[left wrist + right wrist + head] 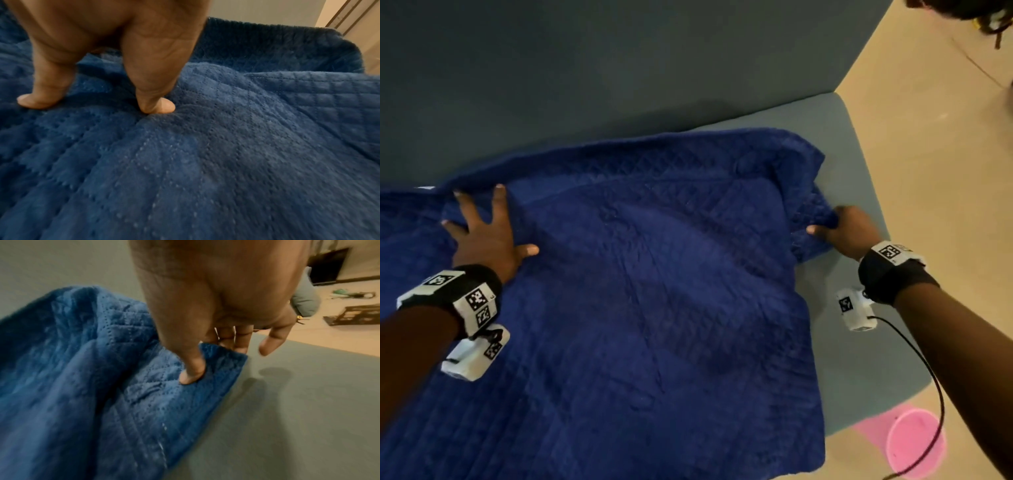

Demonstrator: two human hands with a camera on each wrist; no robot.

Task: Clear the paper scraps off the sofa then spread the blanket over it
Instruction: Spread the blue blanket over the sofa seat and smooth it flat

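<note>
- The left hand (486,236) lies flat on the blanket (654,274), fingers spread wide and straight, pressing the cloth down near the backrest; it grips nothing.
- The right hand (849,233) pinches the blanket's right edge, thumb on top and fingers curled under the hem, as the right wrist view shows.
- The blanket covers most of the sofa (859,342) seat, but its right end is bunched and folded back on itself, leaving a bare strip of grey cushion on that side.
- No paper scraps show on the bare cushion, so clearing seems done; spreading is the step in hand.
- To do it well, I judge the left hand should keep the cloth anchored while the right draws the edge outward and low, toward the sofa's end, so the fold opens without dragging the whole blanket.
- A pink bin (914,445) stands on the floor (928,137) beside the sofa's front corner.
</note>
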